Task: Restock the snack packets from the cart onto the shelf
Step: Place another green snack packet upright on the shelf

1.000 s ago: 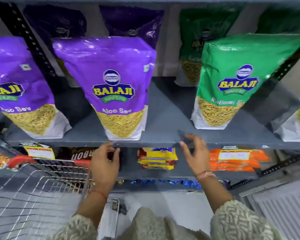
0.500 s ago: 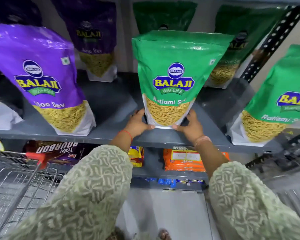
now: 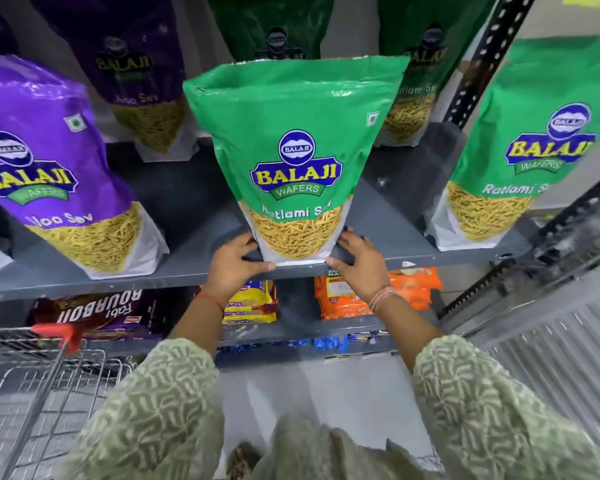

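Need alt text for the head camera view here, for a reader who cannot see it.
Both hands, left hand and right hand, grip the base of an upright green snack packet at the front edge of a grey shelf. A purple packet stands to its left, another green packet to its right, and a wire cart at lower left.

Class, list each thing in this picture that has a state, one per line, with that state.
Middle green Ratlami Sev packet: upright at shelf front, held at base.
Left hand: gripping the packet's lower left corner.
Right hand: against its lower right corner.
Purple Aloo Sev packet: standing, untouched.
Right green packet: standing, untouched.
Wire cart: parked left, contents not visible.
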Demonstrator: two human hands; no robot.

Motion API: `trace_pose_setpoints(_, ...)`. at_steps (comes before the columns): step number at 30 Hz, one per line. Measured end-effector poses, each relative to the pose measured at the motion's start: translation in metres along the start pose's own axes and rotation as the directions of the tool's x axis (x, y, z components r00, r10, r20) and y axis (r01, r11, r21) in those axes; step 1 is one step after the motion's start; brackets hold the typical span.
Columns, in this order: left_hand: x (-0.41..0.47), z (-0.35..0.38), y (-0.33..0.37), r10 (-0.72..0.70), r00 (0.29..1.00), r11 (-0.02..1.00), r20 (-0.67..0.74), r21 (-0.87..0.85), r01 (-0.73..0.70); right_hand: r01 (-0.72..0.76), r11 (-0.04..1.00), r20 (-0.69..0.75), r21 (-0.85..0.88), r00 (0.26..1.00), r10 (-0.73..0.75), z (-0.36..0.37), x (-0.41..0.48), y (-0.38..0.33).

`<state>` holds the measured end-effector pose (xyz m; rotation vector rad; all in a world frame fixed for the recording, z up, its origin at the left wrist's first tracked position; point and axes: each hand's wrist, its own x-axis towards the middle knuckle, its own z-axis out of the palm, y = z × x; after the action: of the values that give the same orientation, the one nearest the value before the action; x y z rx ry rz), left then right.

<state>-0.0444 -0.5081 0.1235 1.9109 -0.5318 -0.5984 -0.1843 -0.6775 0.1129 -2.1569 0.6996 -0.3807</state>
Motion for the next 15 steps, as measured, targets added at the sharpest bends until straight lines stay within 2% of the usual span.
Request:
trace_pose_setpoints(8, 0.001, 0.001, -0.001, -0.02, 1.0, 0.999, -0.015, 0.029, 0.02, -0.026, 1.0, 0.001, -0.016, 1.0, 0.026, -0.004, -0.002, -0.006)
trace_pose_setpoints(12, 0.001, 0.004, -0.005, 0.023, 1.0, 0.998, -0.017, 0.054, -0.022, 0.022, 1.0, -0.041, -0.002, 0.999, -0.022, -0.004, -0.012, -0.006)
trace_pose_setpoints(14, -0.015, 0.012, -0.006, 0.034, 0.983, 0.999, -0.183, 0.012, -0.033, 0.007, 1.0, -0.153, 0.006, 0.988, -0.006, -0.01, -0.028, 0.0)
trace_pose_setpoints(15, -0.022, 0.064, 0.012, 0.055, 0.961, 0.998, -0.271, -0.02, -0.063, -0.038, 0.998, -0.248, 0.046, 0.968, 0.048, -0.048, -0.043, 0.039)
